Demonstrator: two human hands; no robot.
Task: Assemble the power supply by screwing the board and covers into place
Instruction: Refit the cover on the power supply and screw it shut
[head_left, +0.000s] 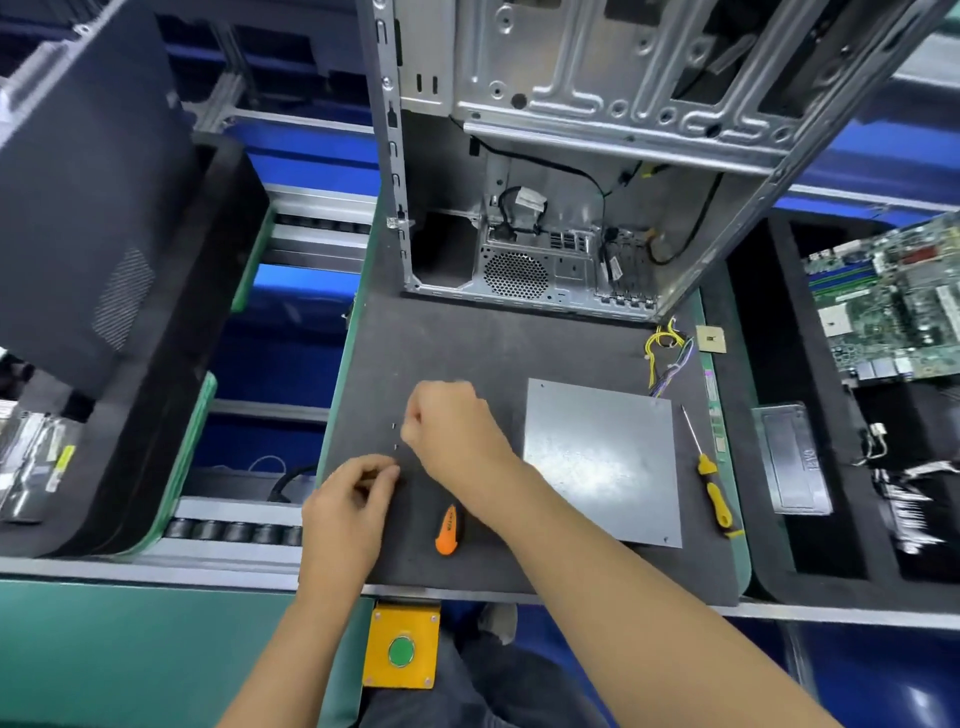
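Note:
A flat grey metal cover plate (602, 460) lies on the dark mat (467, 343), right of centre. Small screws (395, 436) lie on the mat to the left of the plate. My right hand (452, 431) hovers over them with its fingers curled; whether it pinches a screw is hidden. My left hand (348, 504) sits just below the screws, fingertips pinched together on something small and dark. An orange-handled screwdriver (448, 530) lies between my forearms. A yellow-handled screwdriver (711, 483) lies right of the plate.
An open computer case (571, 156) stands at the back of the mat, with yellow and purple wires (667, 353) in front of it. A motherboard (883, 306) and a metal bracket (795, 457) lie in the right tray. A yellow box with a green button (401, 649) sits at the front edge.

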